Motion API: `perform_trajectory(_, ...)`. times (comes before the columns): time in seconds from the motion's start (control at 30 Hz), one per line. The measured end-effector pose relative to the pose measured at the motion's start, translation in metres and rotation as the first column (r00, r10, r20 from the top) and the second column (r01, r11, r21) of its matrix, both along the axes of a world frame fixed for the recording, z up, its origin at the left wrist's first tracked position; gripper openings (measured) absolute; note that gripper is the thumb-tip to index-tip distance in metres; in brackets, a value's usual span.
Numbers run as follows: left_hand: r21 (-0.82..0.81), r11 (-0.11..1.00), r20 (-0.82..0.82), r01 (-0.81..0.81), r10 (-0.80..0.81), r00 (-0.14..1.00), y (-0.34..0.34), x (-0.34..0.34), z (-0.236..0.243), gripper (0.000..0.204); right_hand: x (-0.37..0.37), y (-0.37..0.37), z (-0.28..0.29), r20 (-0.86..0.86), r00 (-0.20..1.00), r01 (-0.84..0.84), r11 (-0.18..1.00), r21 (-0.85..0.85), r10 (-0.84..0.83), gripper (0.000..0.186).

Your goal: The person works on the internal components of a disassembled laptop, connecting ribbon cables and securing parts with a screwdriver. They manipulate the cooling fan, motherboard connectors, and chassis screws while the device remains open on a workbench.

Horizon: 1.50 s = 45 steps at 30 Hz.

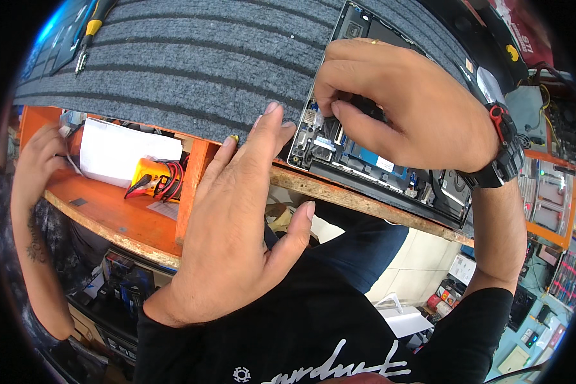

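Observation:
An opened laptop [422, 198] lies on the mat near the bench's front edge, its inner boards and parts bare. My right hand [409, 102], with a black-and-red watch on the wrist, is over it. The fingers are curled, and thumb and forefinger come together at the laptop's left part; anything between them is too small to tell. Left of the laptop, my left hand [237, 217] hovers by the bench edge with fingers stretched and thumb apart, gripping nothing visible. A small yellow piece [235, 138] shows behind its fingers.
A grey ribbed mat [192, 57] covers the bench. A yellow-and-black screwdriver [93, 27] lies at the far left. Below, an orange shelf [102, 203] holds white paper [123, 150] and a yellow multimeter [148, 179] with red leads. Another person's hand [41, 157] reaches in at left.

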State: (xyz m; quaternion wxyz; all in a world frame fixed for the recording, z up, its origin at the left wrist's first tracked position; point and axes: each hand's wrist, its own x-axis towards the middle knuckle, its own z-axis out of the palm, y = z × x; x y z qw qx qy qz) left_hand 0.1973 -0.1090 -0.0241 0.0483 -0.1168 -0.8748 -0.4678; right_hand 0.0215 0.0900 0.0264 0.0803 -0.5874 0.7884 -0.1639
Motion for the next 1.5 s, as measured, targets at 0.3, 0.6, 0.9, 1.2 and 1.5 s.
perform_trajectory(0.3,-0.039,0.999,-0.014,-0.028,0.027,1.000,0.000,0.001,0.001,0.086,-0.006,0.000,-0.003,0.079,0.997,-0.015,1.000,-0.009,0.016,0.007)
perform_trajectory(0.6,-0.051,0.998,-0.018,-0.025,0.024,1.000,0.001,-0.001,0.002,0.085,-0.007,0.009,0.002,0.051,0.998,-0.022,0.999,-0.043,0.024,0.012)
perform_trajectory(0.9,-0.062,0.997,-0.012,-0.036,0.035,0.999,0.002,0.000,0.002,0.084,0.004,0.007,0.000,0.033,0.999,0.043,0.996,-0.074,-0.041,0.009)
perform_trajectory(1.2,-0.039,0.999,-0.011,-0.035,0.035,0.999,0.003,-0.001,0.001,0.084,0.001,0.005,-0.006,0.064,0.996,0.063,0.995,-0.072,-0.058,0.007)
perform_trajectory(1.5,-0.025,0.999,-0.016,-0.030,0.029,0.999,0.003,-0.001,0.001,0.084,-0.003,0.003,-0.002,0.175,0.982,0.079,0.994,-0.072,-0.065,0.008)
